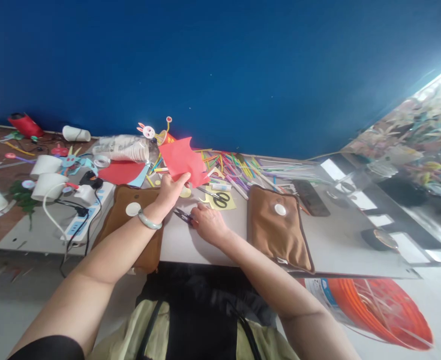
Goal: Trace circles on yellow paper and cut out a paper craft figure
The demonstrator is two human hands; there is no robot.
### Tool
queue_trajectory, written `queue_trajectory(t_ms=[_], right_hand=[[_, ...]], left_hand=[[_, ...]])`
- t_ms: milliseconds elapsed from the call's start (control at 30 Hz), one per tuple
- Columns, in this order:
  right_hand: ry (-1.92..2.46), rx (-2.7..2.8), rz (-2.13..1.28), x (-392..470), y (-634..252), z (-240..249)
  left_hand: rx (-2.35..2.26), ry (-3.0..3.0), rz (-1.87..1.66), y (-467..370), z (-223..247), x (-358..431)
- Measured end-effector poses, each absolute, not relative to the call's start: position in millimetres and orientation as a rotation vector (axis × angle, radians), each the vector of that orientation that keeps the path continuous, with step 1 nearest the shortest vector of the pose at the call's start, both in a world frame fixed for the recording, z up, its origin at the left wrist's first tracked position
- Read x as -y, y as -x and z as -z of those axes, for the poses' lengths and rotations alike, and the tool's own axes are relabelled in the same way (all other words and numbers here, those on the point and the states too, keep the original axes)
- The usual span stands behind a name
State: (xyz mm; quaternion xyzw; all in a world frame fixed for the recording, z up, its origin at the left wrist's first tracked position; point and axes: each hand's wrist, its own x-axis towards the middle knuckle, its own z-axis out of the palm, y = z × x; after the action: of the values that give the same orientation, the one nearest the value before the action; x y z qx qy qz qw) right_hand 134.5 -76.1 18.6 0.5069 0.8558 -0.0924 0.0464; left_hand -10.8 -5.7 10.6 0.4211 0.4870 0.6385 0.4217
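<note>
My left hand (171,191), with a pale bangle at the wrist, pinches a sheet of red paper (182,159) between thumb and fingers. The sheet is held up off the table and its edge is cut unevenly. My right hand (207,221) rests low over the table, its fingers closed on a small pair of dark scissors (183,215). Their two tips point left, and the grip end is hidden under my fingers. Just beyond lies another pair of scissors with black loops (221,200) on a yellow paper (230,202).
Brown pouches flank my hands, one at left (150,250) and one at right (276,230). Drinking straws (243,167) in many colours lie behind. A power strip (88,212) with cables and paper cups (49,186) stand left. A phone (310,197), tape roll (380,239) and orange bucket (340,292) are right.
</note>
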Motion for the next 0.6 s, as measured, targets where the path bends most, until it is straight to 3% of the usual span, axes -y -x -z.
queue_trajectory(t_ms=[600], right_hand=[[-1.594, -2.609, 0.494, 95, -155, -15]], left_hand=[[-1.210, -1.028, -1.589, 10, -10, 6]])
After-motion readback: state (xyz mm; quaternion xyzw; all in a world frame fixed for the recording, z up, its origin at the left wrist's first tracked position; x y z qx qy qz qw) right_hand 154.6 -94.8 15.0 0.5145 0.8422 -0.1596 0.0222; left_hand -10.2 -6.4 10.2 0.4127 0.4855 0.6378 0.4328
